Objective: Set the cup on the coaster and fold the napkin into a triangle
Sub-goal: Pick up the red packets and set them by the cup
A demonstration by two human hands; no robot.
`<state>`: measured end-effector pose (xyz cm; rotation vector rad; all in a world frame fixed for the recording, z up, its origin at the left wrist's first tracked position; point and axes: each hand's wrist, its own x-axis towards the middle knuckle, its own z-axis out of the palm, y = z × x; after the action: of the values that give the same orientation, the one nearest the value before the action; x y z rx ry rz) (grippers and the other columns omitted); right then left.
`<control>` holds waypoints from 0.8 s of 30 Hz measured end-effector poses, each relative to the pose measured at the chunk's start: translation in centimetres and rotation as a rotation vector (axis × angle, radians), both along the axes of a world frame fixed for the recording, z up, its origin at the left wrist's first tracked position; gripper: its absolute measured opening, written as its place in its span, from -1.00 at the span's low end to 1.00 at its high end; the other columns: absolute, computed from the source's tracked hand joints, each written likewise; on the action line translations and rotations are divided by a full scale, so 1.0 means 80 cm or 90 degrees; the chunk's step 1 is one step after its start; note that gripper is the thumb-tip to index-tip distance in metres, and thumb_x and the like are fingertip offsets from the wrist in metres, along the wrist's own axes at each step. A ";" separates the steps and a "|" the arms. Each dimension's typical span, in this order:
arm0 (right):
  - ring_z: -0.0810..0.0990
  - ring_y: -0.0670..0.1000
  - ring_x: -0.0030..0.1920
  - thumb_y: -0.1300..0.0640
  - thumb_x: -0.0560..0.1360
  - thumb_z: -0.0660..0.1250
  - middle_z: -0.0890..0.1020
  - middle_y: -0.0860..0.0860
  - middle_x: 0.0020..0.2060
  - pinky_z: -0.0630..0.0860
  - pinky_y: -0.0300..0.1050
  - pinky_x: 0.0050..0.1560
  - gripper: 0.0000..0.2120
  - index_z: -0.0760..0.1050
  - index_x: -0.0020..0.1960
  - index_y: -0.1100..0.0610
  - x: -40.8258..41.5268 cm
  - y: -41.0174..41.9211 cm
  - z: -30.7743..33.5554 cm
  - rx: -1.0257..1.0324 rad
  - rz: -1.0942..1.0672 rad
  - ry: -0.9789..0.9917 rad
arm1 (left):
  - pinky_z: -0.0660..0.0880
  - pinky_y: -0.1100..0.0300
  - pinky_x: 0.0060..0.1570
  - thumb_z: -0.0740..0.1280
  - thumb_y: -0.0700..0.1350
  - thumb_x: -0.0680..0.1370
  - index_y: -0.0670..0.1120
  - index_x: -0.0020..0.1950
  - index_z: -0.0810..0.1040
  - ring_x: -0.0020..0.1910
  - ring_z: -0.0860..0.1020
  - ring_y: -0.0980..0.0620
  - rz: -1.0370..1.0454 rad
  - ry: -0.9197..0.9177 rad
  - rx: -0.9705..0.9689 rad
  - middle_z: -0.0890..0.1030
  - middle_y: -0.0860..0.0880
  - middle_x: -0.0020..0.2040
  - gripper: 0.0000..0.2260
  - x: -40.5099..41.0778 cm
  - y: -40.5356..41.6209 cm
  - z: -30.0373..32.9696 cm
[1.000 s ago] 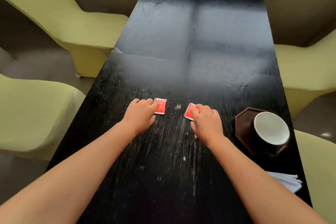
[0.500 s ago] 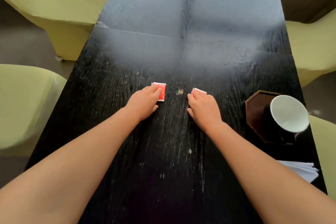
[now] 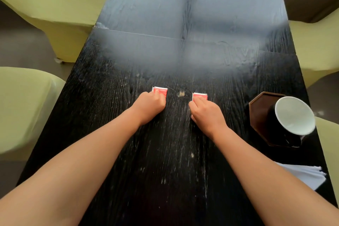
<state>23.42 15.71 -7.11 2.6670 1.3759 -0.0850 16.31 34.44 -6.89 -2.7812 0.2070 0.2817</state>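
A black cup [image 3: 293, 115] with a white inside stands on the dark brown octagonal coaster [image 3: 258, 112] at the table's right edge. A white napkin [image 3: 304, 174] lies flat nearer to me at the right edge, partly hidden by my right forearm. My left hand [image 3: 149, 105] and my right hand [image 3: 206, 113] lie on the middle of the table with fingers curled. Each hand's fingertips rest on a small red packet, the left packet [image 3: 160, 90] and the right packet [image 3: 200, 95]. Both hands are well apart from the cup and the napkin.
The long black wooden table [image 3: 183, 51] runs away from me. Pale green chairs stand on both sides, two on the left [image 3: 51, 5] [image 3: 23, 104] and two on the right [image 3: 315, 46] [image 3: 328, 143]. A small crumb-like speck [image 3: 181, 94] lies between the packets.
The view has tilted down and shifted a little. Both hands have curled further over the red packets, so less of each packet shows. Cup, coaster and napkin have not moved.
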 end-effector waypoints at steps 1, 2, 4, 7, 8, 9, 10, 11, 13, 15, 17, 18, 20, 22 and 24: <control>0.60 0.15 -0.24 0.36 0.25 0.41 0.61 0.13 -0.28 0.55 -0.08 -0.33 -0.85 0.48 -0.26 0.20 -0.002 -0.003 0.000 0.007 0.007 -0.024 | 0.36 0.25 -0.56 0.47 -0.22 0.30 -0.11 -0.22 0.57 -0.45 0.60 0.01 -0.012 -0.035 -0.011 0.61 -0.04 -0.34 -0.87 -0.001 0.002 -0.002; 0.60 0.15 -0.25 0.36 0.23 0.41 0.62 0.12 -0.29 0.55 -0.09 -0.31 -0.84 0.48 -0.29 0.19 -0.003 -0.005 0.000 0.015 0.014 -0.039 | 0.38 0.23 -0.56 0.46 -0.25 0.32 -0.14 -0.19 0.56 -0.45 0.60 -0.03 -0.011 -0.042 -0.052 0.60 -0.07 -0.34 -0.87 -0.001 0.006 -0.007; 0.61 0.16 -0.20 0.34 0.25 0.40 0.63 0.11 -0.25 0.55 -0.06 -0.17 -0.86 0.47 -0.27 0.18 -0.005 -0.010 -0.001 0.028 0.026 -0.055 | 0.40 0.17 -0.53 0.38 -0.30 0.40 -0.19 -0.11 0.54 -0.39 0.61 -0.12 -0.007 -0.045 -0.115 0.60 -0.14 -0.29 -0.90 -0.004 0.008 -0.012; 0.62 0.16 -0.08 0.33 0.27 0.41 0.65 0.11 -0.15 0.54 0.07 0.05 -0.86 0.49 -0.23 0.19 -0.009 -0.016 -0.002 0.038 0.002 -0.044 | 0.41 0.17 -0.52 0.37 -0.32 0.39 -0.19 -0.10 0.55 -0.33 0.60 -0.11 -0.001 -0.065 -0.112 0.61 -0.16 -0.23 -0.88 -0.009 0.009 -0.014; 0.62 0.16 -0.04 0.33 0.27 0.42 0.65 0.12 -0.12 0.52 0.12 0.10 -0.85 0.49 -0.22 0.19 -0.010 -0.018 -0.001 0.047 -0.007 -0.029 | 0.43 0.13 -0.46 0.31 -0.33 0.44 -0.20 -0.03 0.53 -0.24 0.61 -0.13 0.014 -0.062 -0.136 0.61 -0.18 -0.14 -0.86 -0.010 0.009 -0.018; 0.62 0.16 -0.02 0.33 0.27 0.43 0.65 0.12 -0.10 0.51 0.16 0.13 -0.84 0.49 -0.21 0.20 -0.012 -0.019 0.000 0.066 -0.015 -0.010 | 0.42 0.09 -0.41 0.26 -0.33 0.47 -0.22 0.04 0.51 -0.17 0.61 -0.17 0.031 -0.070 -0.179 0.60 -0.19 -0.08 -0.83 -0.012 0.008 -0.021; 0.62 0.17 -0.02 0.32 0.27 0.44 0.65 0.13 -0.09 0.50 0.18 0.13 -0.83 0.50 -0.19 0.22 -0.015 -0.021 0.002 0.098 -0.023 0.011 | 0.39 0.06 -0.39 0.24 -0.32 0.50 -0.22 0.08 0.48 -0.14 0.60 -0.20 0.069 -0.080 -0.234 0.60 -0.20 -0.06 -0.83 -0.013 0.008 -0.018; 0.62 0.18 -0.02 0.32 0.29 0.43 0.65 0.14 -0.09 0.50 0.17 0.11 -0.83 0.51 -0.15 0.23 -0.018 -0.021 0.004 0.141 -0.036 0.033 | 0.36 0.05 -0.40 0.23 -0.29 0.53 -0.22 0.07 0.46 -0.16 0.59 -0.23 0.124 -0.102 -0.300 0.61 -0.19 -0.09 -0.86 -0.014 0.007 -0.014; 0.61 0.19 -0.14 0.32 0.36 0.37 0.64 0.13 -0.15 0.51 0.03 -0.09 -0.84 0.53 -0.06 0.24 -0.026 -0.023 0.016 0.251 -0.104 0.088 | 0.33 0.06 -0.40 0.22 -0.20 0.57 -0.18 0.02 0.42 -0.24 0.58 -0.25 0.202 -0.194 -0.423 0.62 -0.17 -0.18 -0.93 -0.022 0.007 -0.007; 0.56 0.13 -0.29 0.28 0.41 0.32 0.61 0.06 -0.27 0.37 -0.11 -0.30 -0.94 0.49 -0.12 0.19 -0.033 -0.027 0.033 0.371 -0.244 0.150 | 0.43 0.03 -0.38 0.21 -0.17 0.58 -0.14 -0.05 0.39 -0.28 0.58 -0.23 0.298 -0.246 -0.567 0.62 -0.14 -0.23 -0.95 -0.033 0.002 0.005; 0.55 0.04 -0.31 0.22 0.44 0.30 0.57 -0.04 -0.35 0.34 -0.13 -0.31 -0.94 0.43 -0.19 0.13 -0.038 -0.034 0.051 0.450 -0.392 0.225 | 0.56 0.05 -0.33 0.20 -0.19 0.59 -0.09 -0.13 0.38 -0.27 0.65 -0.10 0.458 -0.257 -0.809 0.61 -0.09 -0.20 -0.90 -0.044 -0.005 0.022; 0.56 0.01 -0.31 0.22 0.43 0.30 0.55 -0.08 -0.38 0.36 -0.14 -0.29 -0.92 0.42 -0.22 0.11 -0.039 -0.039 0.062 0.490 -0.444 0.259 | 0.60 0.10 -0.33 0.19 -0.20 0.60 -0.08 -0.16 0.38 -0.27 0.67 -0.04 0.540 -0.244 -0.946 0.62 -0.11 -0.16 -0.87 -0.048 -0.010 0.032; 0.59 0.00 -0.28 0.25 0.41 0.31 0.57 -0.05 -0.39 0.45 -0.11 -0.21 -0.89 0.44 -0.26 0.11 -0.039 -0.049 0.089 0.563 -0.521 0.326 | 0.61 0.20 -0.35 0.17 -0.21 0.60 -0.10 -0.17 0.40 -0.25 0.69 -0.03 0.653 -0.201 -1.155 0.64 -0.17 -0.10 -0.85 -0.060 -0.021 0.052; 0.65 0.09 -0.22 0.31 0.42 0.29 0.64 0.12 -0.31 0.59 0.04 -0.17 -0.86 0.45 -0.27 0.13 -0.042 -0.058 0.115 0.656 -0.571 0.429 | 0.60 0.22 -0.34 0.18 -0.22 0.59 -0.13 -0.15 0.43 -0.21 0.69 -0.07 0.694 -0.176 -1.233 0.65 -0.19 -0.07 -0.87 -0.075 -0.030 0.070; 0.68 0.11 -0.21 0.37 0.43 0.26 0.65 0.22 -0.22 0.63 -0.03 -0.26 -0.80 0.42 -0.27 0.12 -0.049 -0.066 0.142 0.762 -0.603 0.529 | 0.60 0.20 -0.29 0.20 -0.22 0.58 -0.12 -0.13 0.46 -0.15 0.68 -0.06 0.689 -0.165 -1.248 0.66 -0.18 -0.05 -0.89 -0.089 -0.041 0.087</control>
<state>19.48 10.46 4.28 4.3643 -0.1850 -0.7214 9.16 31.19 0.07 -4.1635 -2.3317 -0.3012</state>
